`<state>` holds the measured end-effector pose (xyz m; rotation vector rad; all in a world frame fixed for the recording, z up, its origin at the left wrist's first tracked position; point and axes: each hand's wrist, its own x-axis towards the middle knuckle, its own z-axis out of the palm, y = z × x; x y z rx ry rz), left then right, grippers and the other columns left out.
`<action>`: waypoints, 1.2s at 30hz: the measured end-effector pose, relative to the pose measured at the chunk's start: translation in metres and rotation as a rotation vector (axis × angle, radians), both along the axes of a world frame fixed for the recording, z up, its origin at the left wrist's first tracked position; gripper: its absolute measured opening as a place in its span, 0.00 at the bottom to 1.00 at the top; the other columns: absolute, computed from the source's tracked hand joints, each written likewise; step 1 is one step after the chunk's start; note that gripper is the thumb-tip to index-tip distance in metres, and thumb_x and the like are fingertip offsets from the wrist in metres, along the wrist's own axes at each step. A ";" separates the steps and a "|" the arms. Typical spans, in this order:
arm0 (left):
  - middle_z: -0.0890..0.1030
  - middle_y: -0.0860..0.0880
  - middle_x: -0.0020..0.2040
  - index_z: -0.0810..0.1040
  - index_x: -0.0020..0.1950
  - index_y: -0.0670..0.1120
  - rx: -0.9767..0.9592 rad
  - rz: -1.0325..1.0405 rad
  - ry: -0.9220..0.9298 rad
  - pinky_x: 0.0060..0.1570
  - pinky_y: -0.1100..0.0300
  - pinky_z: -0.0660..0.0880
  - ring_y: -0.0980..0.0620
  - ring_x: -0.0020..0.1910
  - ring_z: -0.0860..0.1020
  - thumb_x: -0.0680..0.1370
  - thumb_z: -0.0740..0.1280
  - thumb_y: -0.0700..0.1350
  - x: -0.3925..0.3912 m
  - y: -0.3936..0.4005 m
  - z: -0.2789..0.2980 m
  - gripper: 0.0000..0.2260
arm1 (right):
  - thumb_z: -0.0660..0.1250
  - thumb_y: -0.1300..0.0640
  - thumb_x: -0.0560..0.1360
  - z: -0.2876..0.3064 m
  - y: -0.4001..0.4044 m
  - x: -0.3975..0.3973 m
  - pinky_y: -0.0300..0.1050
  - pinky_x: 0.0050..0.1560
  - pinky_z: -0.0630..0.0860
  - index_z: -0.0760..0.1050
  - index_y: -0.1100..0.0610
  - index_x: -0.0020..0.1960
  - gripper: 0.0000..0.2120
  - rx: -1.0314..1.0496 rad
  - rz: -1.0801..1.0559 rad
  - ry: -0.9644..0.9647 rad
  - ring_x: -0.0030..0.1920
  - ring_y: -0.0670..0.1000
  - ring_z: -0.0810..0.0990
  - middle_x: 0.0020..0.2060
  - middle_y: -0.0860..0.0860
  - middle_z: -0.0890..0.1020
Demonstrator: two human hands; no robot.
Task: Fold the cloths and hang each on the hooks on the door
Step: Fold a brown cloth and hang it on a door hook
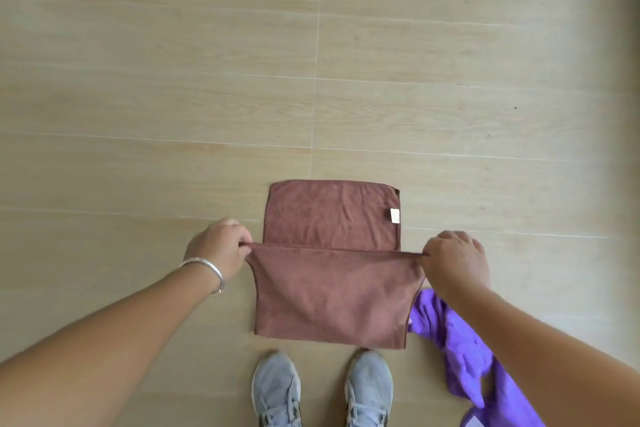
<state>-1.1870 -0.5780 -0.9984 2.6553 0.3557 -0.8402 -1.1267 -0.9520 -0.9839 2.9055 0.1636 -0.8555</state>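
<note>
A brown cloth point(332, 291) lies on the wooden floor point(173, 80) in front of my feet. Its near half is lifted and stretched flat over the far half, which shows a small white label point(394, 216) at its right edge. My left hand point(218, 248) pinches the left corner of the raised edge. My right hand point(455, 262) pinches the right corner, so the edge runs taut between them. A crumpled purple cloth point(460, 343) lies on the floor at the right, partly under my right forearm. No door or hooks are in view.
My two grey sneakers point(277, 388) stand just behind the brown cloth. Pale wooden planks stretch ahead and to both sides. A silver bangle point(207, 269) sits on my left wrist.
</note>
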 end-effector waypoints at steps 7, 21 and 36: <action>0.76 0.51 0.53 0.80 0.44 0.55 0.071 0.011 -0.115 0.51 0.54 0.73 0.46 0.54 0.76 0.75 0.70 0.47 0.107 0.016 -0.143 0.02 | 0.63 0.48 0.75 -0.148 0.018 0.108 0.48 0.57 0.65 0.82 0.50 0.52 0.12 0.018 -0.001 -0.133 0.60 0.55 0.71 0.53 0.51 0.79; 0.70 0.44 0.71 0.71 0.71 0.48 0.070 -0.531 -0.604 0.68 0.40 0.63 0.43 0.69 0.70 0.75 0.61 0.53 0.062 -0.019 -0.211 0.25 | 0.67 0.50 0.74 -0.219 0.037 0.071 0.59 0.73 0.58 0.71 0.53 0.69 0.24 0.352 0.454 -0.341 0.72 0.57 0.65 0.70 0.55 0.70; 0.38 0.47 0.78 0.32 0.75 0.60 0.266 -0.811 -0.315 0.73 0.40 0.37 0.48 0.76 0.35 0.75 0.41 0.71 0.070 -0.007 -0.249 0.34 | 0.44 0.27 0.73 -0.239 0.064 0.068 0.64 0.74 0.45 0.39 0.47 0.78 0.41 0.038 0.721 -0.065 0.78 0.56 0.41 0.78 0.53 0.43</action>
